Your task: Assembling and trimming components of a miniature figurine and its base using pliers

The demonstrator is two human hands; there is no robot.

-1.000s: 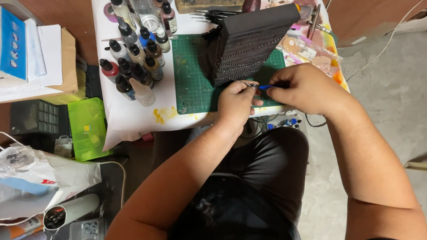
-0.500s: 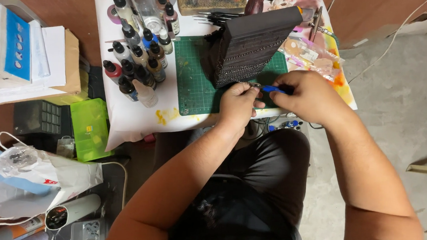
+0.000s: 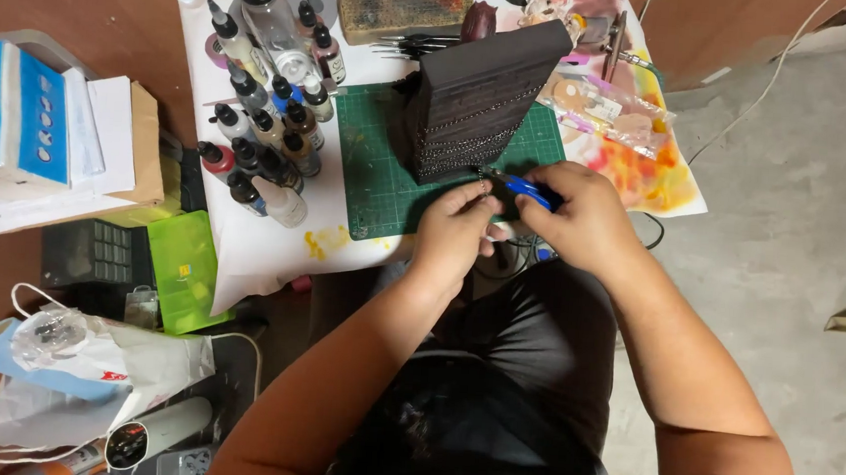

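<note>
left hand (image 3: 455, 232): fingers pinched on a thin chain end at the near edge of the cutting mat (image 3: 377, 180)
right hand (image 3: 583, 219): closed round blue-handled pliers (image 3: 529, 189), tips at the same chain end
dark block (image 3: 477, 97): upright on the mat, several chain rows already wrapped on it
progress: looks partway; the end is yet to be fastened
count: one block, one pair of pliers, roughly a dozen dropper bottles (image 3: 261, 142) at the table's left edge

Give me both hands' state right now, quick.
Left hand: fingers pinched together at the base of the dark stacked block; what they pinch is too small to tell.
Right hand: closed on blue-handled pliers.
</note>
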